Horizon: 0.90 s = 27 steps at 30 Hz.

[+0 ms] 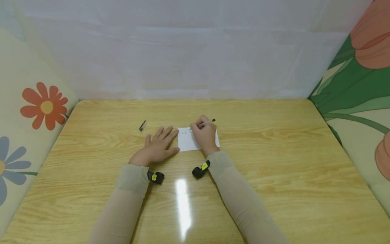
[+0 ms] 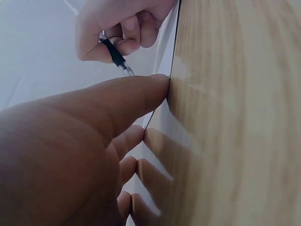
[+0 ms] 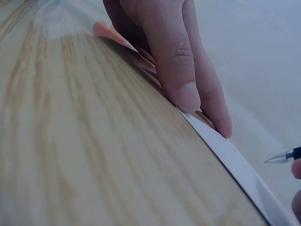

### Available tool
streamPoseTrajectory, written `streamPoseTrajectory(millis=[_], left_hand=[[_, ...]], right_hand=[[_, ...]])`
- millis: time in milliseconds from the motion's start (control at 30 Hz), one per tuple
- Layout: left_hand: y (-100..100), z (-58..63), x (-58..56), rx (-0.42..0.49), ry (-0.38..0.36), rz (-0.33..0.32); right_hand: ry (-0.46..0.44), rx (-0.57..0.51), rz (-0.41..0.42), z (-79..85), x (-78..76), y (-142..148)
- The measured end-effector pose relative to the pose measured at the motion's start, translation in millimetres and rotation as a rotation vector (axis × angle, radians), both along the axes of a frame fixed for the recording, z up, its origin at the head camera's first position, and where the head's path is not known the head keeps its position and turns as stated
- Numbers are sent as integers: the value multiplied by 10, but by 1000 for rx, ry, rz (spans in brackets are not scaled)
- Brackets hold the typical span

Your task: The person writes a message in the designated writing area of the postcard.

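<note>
A small white paper (image 1: pixel 188 143) lies on the table, with a few faint marks near its upper left. My left hand (image 1: pixel 158 147) rests flat with spread fingers; its thumb and index fingertip touch the paper's left edge. Over the paper's right part, my right hand (image 1: pixel 205 135) pinches a pen (image 1: pixel 209 122) with a clear barrel and a black end. The left wrist view shows the pen's black grip (image 2: pixel 113 51) between bent fingers. Its metal tip (image 3: pixel 278 158) appears a little above the paper in the right wrist view.
A pen cap (image 1: pixel 142 126), clear and black, lies beyond the left hand. The wood-grain table (image 1: pixel 274 162) ends at a white sheet (image 1: pixel 195 51) at the back. Flower-patterned panels (image 1: pixel 18 108) stand on both sides. Each wrist wears a black camera (image 1: pixel 198 172).
</note>
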<state>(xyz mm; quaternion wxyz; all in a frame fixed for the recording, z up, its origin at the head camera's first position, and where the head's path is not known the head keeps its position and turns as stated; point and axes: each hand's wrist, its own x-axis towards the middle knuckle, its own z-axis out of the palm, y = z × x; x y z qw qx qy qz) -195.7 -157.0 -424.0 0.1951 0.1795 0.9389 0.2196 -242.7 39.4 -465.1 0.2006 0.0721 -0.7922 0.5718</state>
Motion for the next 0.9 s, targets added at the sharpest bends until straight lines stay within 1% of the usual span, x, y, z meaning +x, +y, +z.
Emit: streamPoseTrajectory(millis=[167,367,467,633,900], left_hand=[[4,-6,-15,-6,1,-3],[4,-17,-28,-12,9,-6],[3,-19,-28,-8,8,-7],[1,-19,-26,-10,5,-8],[-4,-25,-30,-13,3,-10]], right_hand=[[-29,5,28,4,-18,10],[-96,19,31,-3,-47,13],[-115,19,32,10,-42,7],[-124,20,37,9,-44,2],[-110,17,48,-8,-51,-1]])
